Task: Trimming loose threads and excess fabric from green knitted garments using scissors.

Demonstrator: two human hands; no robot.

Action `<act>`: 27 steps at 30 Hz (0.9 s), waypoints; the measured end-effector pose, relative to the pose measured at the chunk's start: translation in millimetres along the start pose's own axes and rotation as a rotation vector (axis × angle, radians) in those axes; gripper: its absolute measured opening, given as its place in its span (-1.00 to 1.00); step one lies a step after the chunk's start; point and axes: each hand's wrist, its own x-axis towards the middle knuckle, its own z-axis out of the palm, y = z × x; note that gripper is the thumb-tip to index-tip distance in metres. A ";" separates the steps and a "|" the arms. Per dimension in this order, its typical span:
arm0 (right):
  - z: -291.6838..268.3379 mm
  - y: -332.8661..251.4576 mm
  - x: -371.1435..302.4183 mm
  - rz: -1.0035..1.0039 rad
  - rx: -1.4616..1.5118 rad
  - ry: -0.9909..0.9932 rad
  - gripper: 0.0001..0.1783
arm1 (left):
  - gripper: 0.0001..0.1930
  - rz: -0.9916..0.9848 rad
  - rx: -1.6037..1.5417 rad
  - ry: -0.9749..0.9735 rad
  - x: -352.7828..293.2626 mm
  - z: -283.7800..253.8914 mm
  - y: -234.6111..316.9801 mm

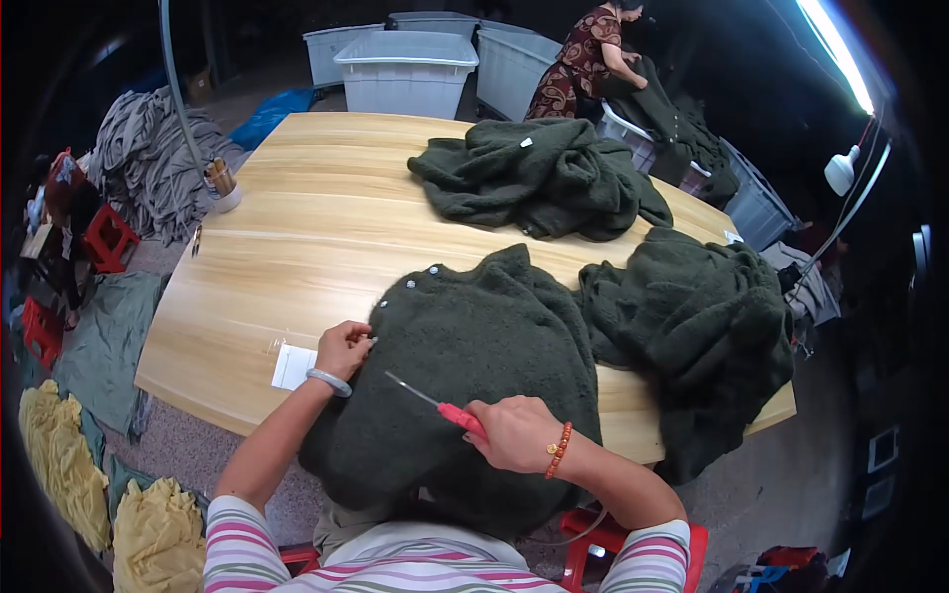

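Head view: a dark green sweater (474, 341) lies before the person, partly on the table (267, 227), with three shiny buttons (410, 284) toward its eleven o'clock. At its ten o'clock edge, the left hand (344, 350) has its fingers bent close together; whether they pinch cloth, I cannot tell. The right hand (519, 433), over its four o'clock side, grips a red-handled tool (460, 419), metal tip toward ten.

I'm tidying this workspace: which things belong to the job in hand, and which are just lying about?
In the job:
red-handled tool, in the right hand
dark green garment, left hand at its edge
pale buttons on it

Apparently lying about:
yellow cloth
grey cloth heap
blue plastic
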 end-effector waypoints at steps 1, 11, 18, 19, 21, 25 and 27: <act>0.1 -0.6 -1.1 -0.001 0.001 0.001 -0.70 | -0.79 0.000 0.001 0.001 -1.9 2.2 4.5; -6.2 22.8 -6.3 0.201 0.022 0.176 -0.69 | -0.68 0.487 0.555 0.122 41.0 51.4 65.8; -18.8 36.1 4.2 0.325 0.002 0.237 -0.69 | -0.85 0.402 0.742 -0.027 93.4 75.9 42.8; -17.0 39.9 7.5 0.316 -0.011 0.221 -0.70 | -0.85 0.405 0.742 -0.039 92.7 76.9 41.9; -13.0 48.8 11.8 0.312 -0.015 0.205 -0.70 | -0.84 0.468 0.641 -0.022 88.5 77.7 39.2; -5.1 57.5 21.9 0.280 0.049 0.160 -0.68 | -0.77 0.232 0.358 0.003 79.6 78.5 50.0; -1.8 56.5 26.9 0.269 0.054 0.148 -0.68 | -0.74 0.237 0.435 0.039 84.5 74.2 46.0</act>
